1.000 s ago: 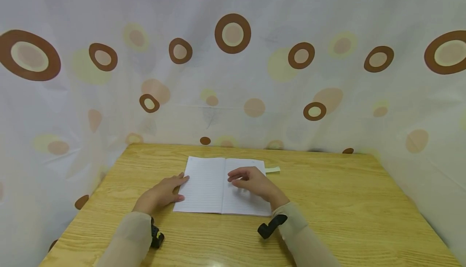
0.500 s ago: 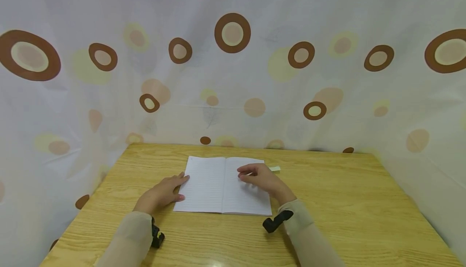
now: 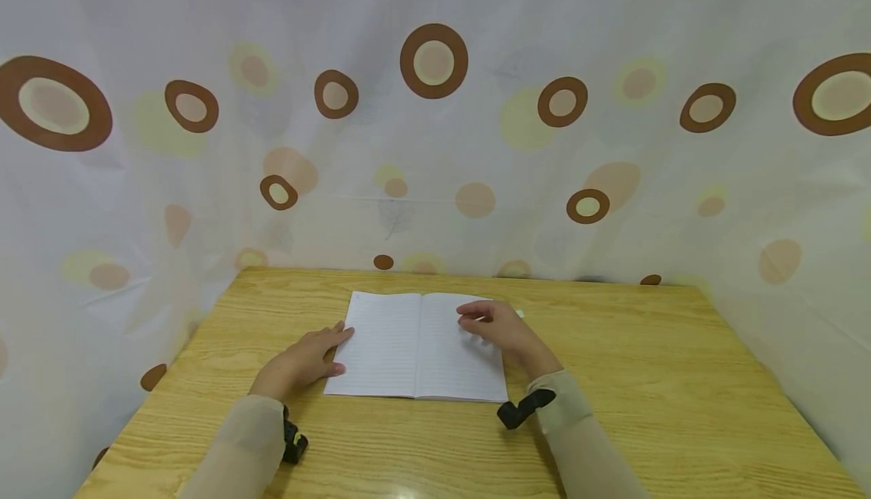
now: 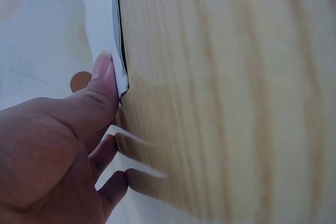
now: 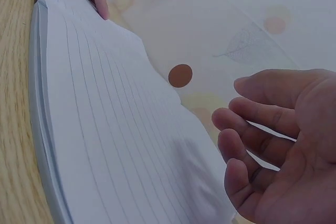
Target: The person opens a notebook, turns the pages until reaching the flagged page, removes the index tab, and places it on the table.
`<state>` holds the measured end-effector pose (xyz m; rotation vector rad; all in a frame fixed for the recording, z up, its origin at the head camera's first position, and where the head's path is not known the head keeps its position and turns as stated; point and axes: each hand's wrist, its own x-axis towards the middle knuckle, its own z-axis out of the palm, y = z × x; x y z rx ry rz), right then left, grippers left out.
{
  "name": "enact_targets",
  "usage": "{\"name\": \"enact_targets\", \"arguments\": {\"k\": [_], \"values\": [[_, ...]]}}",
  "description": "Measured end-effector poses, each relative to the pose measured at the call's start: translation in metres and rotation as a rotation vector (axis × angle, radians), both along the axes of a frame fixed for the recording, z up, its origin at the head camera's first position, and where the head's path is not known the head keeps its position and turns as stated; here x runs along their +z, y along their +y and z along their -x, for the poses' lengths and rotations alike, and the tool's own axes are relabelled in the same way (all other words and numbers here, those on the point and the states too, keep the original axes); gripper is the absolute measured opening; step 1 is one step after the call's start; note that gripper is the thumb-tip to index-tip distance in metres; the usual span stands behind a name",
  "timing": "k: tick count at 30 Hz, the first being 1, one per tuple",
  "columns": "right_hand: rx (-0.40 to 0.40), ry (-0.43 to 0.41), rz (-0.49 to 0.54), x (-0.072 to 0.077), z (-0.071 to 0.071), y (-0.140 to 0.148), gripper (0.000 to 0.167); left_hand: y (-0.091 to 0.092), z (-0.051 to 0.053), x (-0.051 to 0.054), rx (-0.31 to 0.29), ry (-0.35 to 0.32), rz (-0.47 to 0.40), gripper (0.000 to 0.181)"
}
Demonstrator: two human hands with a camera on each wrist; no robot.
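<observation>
1. Head view: an open notebook (image 3: 416,348) lies on the wooden table (image 3: 680,378), in front of the person. Its pages carry printed ruled lines; a faint mark (image 3: 358,297) in the far outer corner of the left page is too small to read. The fold runs away from the person toward the patterned backdrop (image 3: 435,144), leaning very slightly right at its far end, and the ruled lines run left to right. The left hand (image 3: 302,363) lies palm down at the left edge with its fingers extended, forefinger and thumb reaching onto the page. The right hand (image 3: 500,325) is over the far part of the right page, fingers loosely bent and pointing left — it holds nothing. A bit of pale strip (image 3: 520,314) shows just beyond it. Light sleeves (image 3: 592,446) and black wrist cameras (image 3: 524,408) cover the forearms near the wrists.

2. Left wrist view: the left thumb lies along the page edge near a corner, pressing rather than gripping; other fingertips reach the table surface.

3. Right wrist view: the right hand is palm-side to the camera, relaxed, fingers half bent with nothing between them — the ruled page stretches away beside it, toward the left hand's fingers at the opposite edge.
</observation>
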<state>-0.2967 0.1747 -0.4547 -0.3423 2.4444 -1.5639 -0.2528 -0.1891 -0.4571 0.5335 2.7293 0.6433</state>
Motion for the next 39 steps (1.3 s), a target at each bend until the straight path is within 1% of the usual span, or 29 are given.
{"name": "enact_targets", "arguments": {"k": [5, 12, 19, 27, 32, 35, 39], "values": [[-0.018, 0.013, 0.004, -0.001, 0.002, 0.007, 0.031, 0.000, 0.000, 0.000, 0.002, 0.003, 0.005, 0.069], [-0.091, 0.014, 0.009, 0.001, 0.005, 0.017, 0.029, 0.001, -0.002, 0.001, 0.007, 0.015, 0.010, 0.069], [-0.101, 0.005, 0.027, 0.002, 0.007, 0.025, 0.031, 0.000, -0.001, 0.000, 0.002, 0.012, 0.001, 0.068], [-0.148, 0.064, -0.027, 0.002, 0.007, 0.028, 0.031, 0.000, -0.002, 0.000, 0.007, 0.009, 0.009, 0.069], [-0.149, 0.083, -0.051, -0.001, 0.009, 0.028, 0.030, -0.001, -0.002, 0.000, 0.006, 0.015, 0.015, 0.069], [-0.144, 0.094, -0.082, -0.005, 0.010, 0.029, 0.032, -0.001, -0.002, 0.000, 0.006, 0.018, 0.016, 0.069], [-0.143, 0.092, -0.103, -0.009, 0.011, 0.030, 0.034, -0.001, -0.002, 0.001, 0.006, 0.011, 0.012, 0.069]]}}
